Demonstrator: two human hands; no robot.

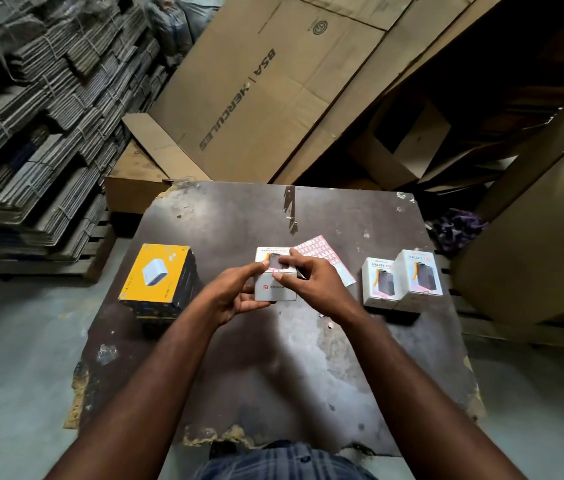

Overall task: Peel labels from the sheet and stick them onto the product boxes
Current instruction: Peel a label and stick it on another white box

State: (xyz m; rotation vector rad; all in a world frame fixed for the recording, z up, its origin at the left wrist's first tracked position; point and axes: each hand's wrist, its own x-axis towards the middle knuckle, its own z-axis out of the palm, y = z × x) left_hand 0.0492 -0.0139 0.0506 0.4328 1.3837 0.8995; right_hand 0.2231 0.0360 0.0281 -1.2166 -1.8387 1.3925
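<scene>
HALLEY box (273, 292) in L hand (235, 296)

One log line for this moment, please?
left grip: holds white box | right grip: holds it by label | label sheet: on table

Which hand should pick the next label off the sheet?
Probably the right hand: the label sheet lies just beyond it, partly under its fingers' line, while the left hand cradles the white box from underneath.

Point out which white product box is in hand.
The white cardboard box at centre, gripped by the left hand and right hand; the other two white boxes stand untouched on the dark table to its right.
</scene>
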